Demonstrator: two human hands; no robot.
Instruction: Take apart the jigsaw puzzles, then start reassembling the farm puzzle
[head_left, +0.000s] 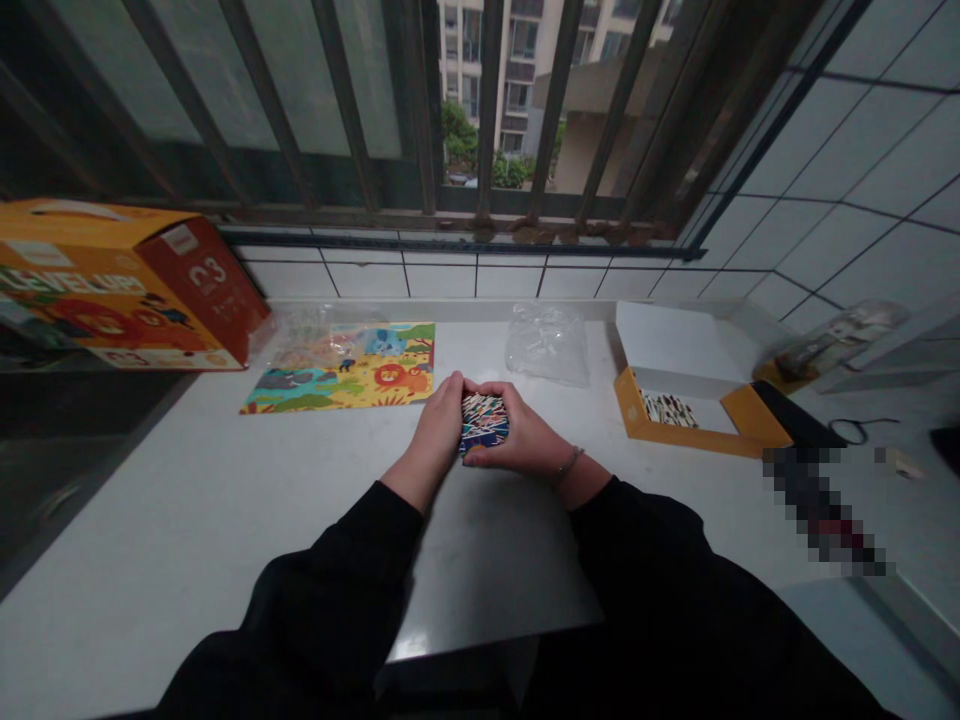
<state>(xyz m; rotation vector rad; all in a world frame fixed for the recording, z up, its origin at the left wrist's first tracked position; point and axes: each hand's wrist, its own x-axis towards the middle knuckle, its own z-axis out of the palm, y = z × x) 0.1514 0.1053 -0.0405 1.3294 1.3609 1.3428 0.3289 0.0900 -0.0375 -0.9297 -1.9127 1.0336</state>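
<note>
Both hands are closed around a stack of jigsaw puzzle pieces (484, 420), whose pale cut edges and blue, red and dark printed sides show between them. My left hand (437, 425) presses flat along the left side of the stack. From the right, my right hand (531, 436) wraps it, thumb at the near side and fingers at the far side. The stack stands low over the white counter (315, 520); whether it rests on it I cannot tell. Just beyond my left hand lies a colourful picture sheet (375, 370) with a lion and other animals.
A crumpled clear plastic bag (547, 345) lies behind my hands, another (315, 335) on the sheet. At the right, an open yellow box (675, 437) holds more pieces (670, 410). An orange carton (202, 290) stands far left. A barred window (487, 120) is behind the counter.
</note>
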